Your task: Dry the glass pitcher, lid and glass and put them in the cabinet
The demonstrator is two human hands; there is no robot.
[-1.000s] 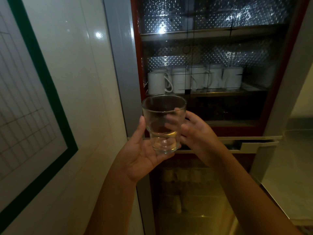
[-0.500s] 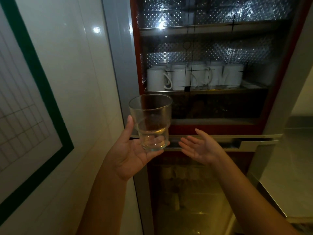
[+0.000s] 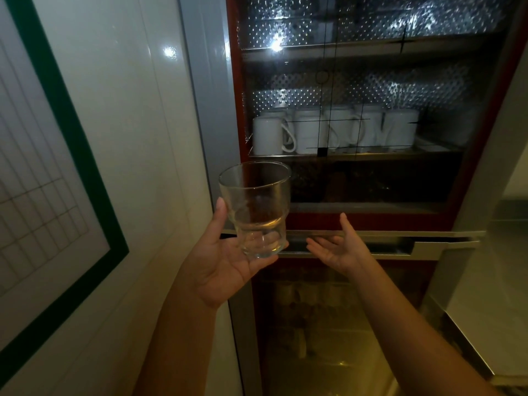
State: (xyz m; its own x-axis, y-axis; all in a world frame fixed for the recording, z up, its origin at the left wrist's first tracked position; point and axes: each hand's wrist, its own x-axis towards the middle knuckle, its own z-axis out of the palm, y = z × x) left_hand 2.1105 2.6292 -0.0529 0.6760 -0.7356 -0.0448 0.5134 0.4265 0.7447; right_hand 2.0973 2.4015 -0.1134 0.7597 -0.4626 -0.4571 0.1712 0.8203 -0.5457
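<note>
Two hands: both raised in front of the cabinet, bare forearms coming up from the bottom edge.
Left hand [image 3: 225, 261]: palm up, wrapped round the lower part of the glass, thumb up along its left side, fingers under and behind the base.
Right hand [image 3: 341, 248]: holding nothing, fingers spread loosely, palm turned toward the glass, clear of it, just to its right.
Glass [image 3: 257, 207]: clear stepped tumbler, upright with a slight tilt, looks to have no liquid in it, held in the air at the height of the cabinet's handle rail, not yet inside.
Cabinet [image 3: 234, 115]: red-framed, glass door, dim interior, dotted shiny back panel, light glare at upper left.
Handle rail [image 3: 400, 242]: metal strip across the cabinet between upper and lower sections, right behind the right hand.
White mugs [image 3: 328, 132]: row on the middle shelf behind the door glass, handles showing; exact count hard to tell.
Lower section: yellowish lit, blurred shapes behind the glass, cannot tell what they are.
Tiled wall [image 3: 120, 138]: white glossy tiles left of the cabinet.
Green-framed board [image 3: 57, 90]: on the wall at far left, pale surface with a grid of lines.
Worktop [image 3: 485, 324]: pale surface at lower right, beside the cabinet.
Pitcher, lid: not in view.
</note>
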